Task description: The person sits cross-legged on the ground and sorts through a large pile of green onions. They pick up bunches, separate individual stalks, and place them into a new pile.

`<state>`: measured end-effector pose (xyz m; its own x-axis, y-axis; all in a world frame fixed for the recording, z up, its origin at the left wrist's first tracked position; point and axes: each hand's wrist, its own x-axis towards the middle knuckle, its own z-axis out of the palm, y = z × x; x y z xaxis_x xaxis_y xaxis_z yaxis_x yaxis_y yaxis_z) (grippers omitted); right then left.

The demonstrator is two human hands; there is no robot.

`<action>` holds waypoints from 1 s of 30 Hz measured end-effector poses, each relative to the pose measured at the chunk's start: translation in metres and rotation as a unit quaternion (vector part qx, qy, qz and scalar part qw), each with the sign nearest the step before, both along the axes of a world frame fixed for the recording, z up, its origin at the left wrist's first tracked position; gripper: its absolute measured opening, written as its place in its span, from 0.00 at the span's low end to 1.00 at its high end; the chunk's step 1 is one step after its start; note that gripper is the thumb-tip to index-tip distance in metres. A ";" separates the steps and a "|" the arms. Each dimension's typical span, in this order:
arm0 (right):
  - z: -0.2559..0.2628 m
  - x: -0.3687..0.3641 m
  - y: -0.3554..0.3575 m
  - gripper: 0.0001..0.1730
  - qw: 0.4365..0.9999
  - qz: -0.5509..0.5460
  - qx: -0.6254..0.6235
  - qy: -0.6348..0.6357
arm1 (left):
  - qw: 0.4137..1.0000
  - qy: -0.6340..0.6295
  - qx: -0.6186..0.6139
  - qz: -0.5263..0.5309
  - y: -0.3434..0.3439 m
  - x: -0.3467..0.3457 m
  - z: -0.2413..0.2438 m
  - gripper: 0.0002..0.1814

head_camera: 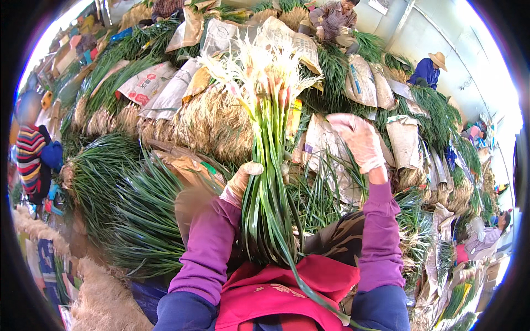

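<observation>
My left hand point(244, 180), in a thin pale glove, grips a thick bunch of green alliums point(267, 136) around its leaves. The bunch stands roots up, with whitish roots and reddish stem bases at the top and dark green leaves hanging toward my lap. One long leaf point(308, 289) trails across my red apron point(265, 306). Raised to the right of the bunch, my gloved right hand point(356, 138) is apart from it, its fingers bent. Green blades show just below that hand; whether it holds any is unclear.
Large heaps of the same greens lie to my left point(153, 219), with a root-out stack point(215, 120) ahead. Sacks point(325, 145) cover parts of the piles. Loose leaves point(314, 198) lie before my knees. Several people sit among the rows, one in a straw hat point(426, 72).
</observation>
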<state>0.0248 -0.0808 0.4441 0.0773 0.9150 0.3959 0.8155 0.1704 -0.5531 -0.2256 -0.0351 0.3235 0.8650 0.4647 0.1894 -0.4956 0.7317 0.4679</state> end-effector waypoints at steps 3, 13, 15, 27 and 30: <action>0.035 -0.061 0.007 0.14 0.988 0.100 0.038 0.116 | 1.000 0.006 -0.002 -0.015 -0.005 0.007 0.003 0.41; -0.003 -0.091 0.024 0.10 0.972 0.213 -0.039 -0.090 | 0.997 0.081 -0.004 0.013 -0.012 -0.001 0.001 0.33; 0.024 -0.090 -0.011 0.12 0.918 0.252 -0.284 0.112 | 0.995 0.092 0.021 0.021 -0.005 -0.004 0.000 0.33; -0.062 0.127 -0.081 0.22 0.953 -0.140 -0.260 0.073 | 0.764 0.207 0.296 0.534 0.063 -0.090 0.072 0.25; -0.113 0.130 -0.101 0.20 0.931 -0.121 -0.310 0.153 | 0.705 0.209 0.344 0.584 0.078 -0.181 0.155 0.24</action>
